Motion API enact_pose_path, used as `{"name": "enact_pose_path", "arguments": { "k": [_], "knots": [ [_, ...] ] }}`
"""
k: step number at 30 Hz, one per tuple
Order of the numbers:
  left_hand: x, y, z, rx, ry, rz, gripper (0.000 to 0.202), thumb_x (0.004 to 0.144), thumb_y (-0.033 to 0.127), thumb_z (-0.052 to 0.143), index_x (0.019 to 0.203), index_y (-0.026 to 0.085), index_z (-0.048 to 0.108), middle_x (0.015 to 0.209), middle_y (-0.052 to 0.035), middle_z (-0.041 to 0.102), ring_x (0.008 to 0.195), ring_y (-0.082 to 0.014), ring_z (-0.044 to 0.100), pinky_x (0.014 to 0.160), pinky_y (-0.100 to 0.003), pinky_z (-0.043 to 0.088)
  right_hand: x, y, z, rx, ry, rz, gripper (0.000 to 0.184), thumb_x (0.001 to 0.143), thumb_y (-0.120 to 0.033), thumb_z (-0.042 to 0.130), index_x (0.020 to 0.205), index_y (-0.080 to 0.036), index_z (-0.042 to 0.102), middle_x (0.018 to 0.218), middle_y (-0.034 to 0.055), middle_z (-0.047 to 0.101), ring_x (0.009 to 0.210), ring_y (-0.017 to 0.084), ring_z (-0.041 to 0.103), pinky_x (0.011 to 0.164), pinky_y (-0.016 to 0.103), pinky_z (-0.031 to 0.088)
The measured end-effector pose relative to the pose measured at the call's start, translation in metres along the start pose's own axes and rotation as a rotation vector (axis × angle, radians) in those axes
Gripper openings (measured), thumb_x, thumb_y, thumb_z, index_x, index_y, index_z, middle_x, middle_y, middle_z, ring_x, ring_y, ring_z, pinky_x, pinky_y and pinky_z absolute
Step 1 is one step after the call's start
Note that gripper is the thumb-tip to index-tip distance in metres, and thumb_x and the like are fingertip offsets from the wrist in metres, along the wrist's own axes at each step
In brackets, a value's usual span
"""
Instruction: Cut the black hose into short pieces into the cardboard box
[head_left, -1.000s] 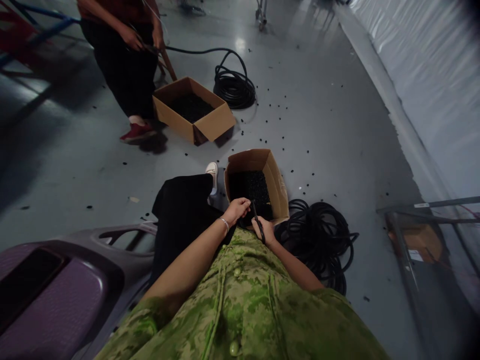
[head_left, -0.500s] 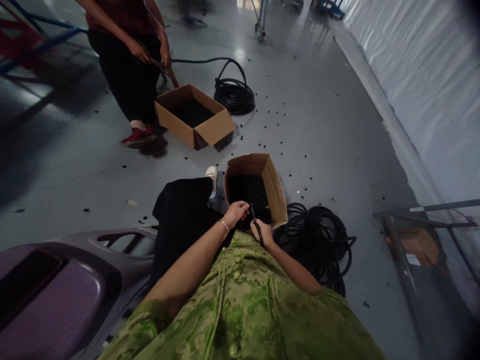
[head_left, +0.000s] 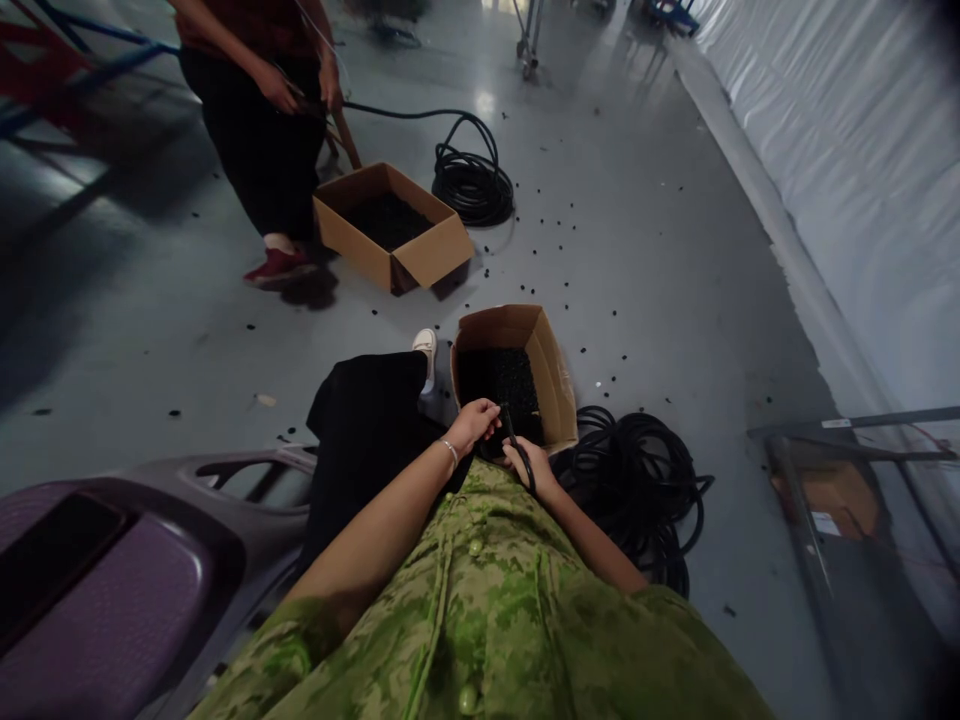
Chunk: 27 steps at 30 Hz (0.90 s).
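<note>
Over the near edge of an open cardboard box [head_left: 556, 375], my two hands work close together. My right hand [head_left: 534, 468] is closed around dark-handled scissors [head_left: 513, 432], their blades pointing away from me. Just left of the blades, my left hand [head_left: 474, 422] pinches with thumb and fingertips; what it holds is too small and dark to make out. Many small black pieces [head_left: 510, 375] fill the bottom of the box. To the right of the box, a loose heap of black hose [head_left: 626, 470] lies on the floor.
Ahead on the left, a person [head_left: 259, 110] holds a black hose above another cardboard box [head_left: 360, 255]. A coil of hose [head_left: 474, 190] lies beside that box. Small black bits dot the floor. A purple chair [head_left: 135, 590] with a phone-like black slab stands left; a metal frame [head_left: 795, 490] stands right.
My right hand with the scissors has shifted slightly right, and the scissors have turned a little. My left hand stays almost in place. The view has tilted slightly.
</note>
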<state>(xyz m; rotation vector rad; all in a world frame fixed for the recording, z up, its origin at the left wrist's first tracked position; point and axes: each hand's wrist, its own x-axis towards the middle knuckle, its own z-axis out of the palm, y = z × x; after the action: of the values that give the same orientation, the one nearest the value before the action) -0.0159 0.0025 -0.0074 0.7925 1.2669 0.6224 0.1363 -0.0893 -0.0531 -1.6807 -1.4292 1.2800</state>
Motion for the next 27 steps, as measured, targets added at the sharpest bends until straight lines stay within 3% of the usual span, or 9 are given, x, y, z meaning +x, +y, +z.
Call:
{"name": "enact_pose_path", "arguments": {
  "k": [16,27],
  "knots": [
    [0.006,-0.012,0.001,0.096,-0.142,-0.029,0.024,0.089,0.017,0.064,0.07,0.016,0.05,0.05,0.004,0.059,0.035,-0.0036,0.045,0.037,-0.012,0.031,0.007,0.003,0.007,-0.03,0.051,0.019,0.034,0.089,-0.051,0.05,0.085,-0.02,0.066,0.061,-0.0012,0.062,0.058,0.015,0.06,0.057,0.022,0.046],
    [0.005,-0.007,0.003,0.117,-0.075,-0.062,0.025,0.092,0.01,0.057,0.069,0.015,0.049,0.047,0.0043,0.057,0.033,-0.0044,0.044,0.038,-0.014,0.031,0.011,0.016,0.017,-0.176,0.116,-0.035,0.036,0.088,-0.05,0.047,0.077,-0.021,0.066,0.065,-0.0005,0.063,0.063,0.015,0.055,0.06,0.023,0.041]
  ]
}}
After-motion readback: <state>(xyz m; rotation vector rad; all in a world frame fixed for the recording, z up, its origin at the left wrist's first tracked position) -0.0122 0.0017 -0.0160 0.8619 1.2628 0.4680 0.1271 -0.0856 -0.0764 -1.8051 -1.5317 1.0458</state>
